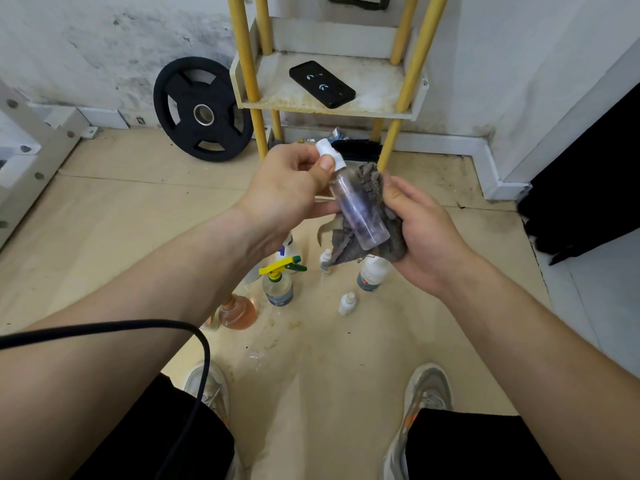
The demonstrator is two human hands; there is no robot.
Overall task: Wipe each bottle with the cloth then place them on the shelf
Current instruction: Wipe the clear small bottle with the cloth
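Head: left grip's (287,188) bottle (360,209), seemingly against cloth (372,183).

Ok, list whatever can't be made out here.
All in the head view:
1. Fingertips of the right hand: behind the cloth.
2. Top of the floor bottle: covered by the cloth.
3. Most of the white bottle: behind the left forearm.
4. The clutter under the shelf: blocked by the left hand and held bottle.
5. Labels on the floor bottles: too small to read.
6. Upper shelf tiers: cut by the top edge.
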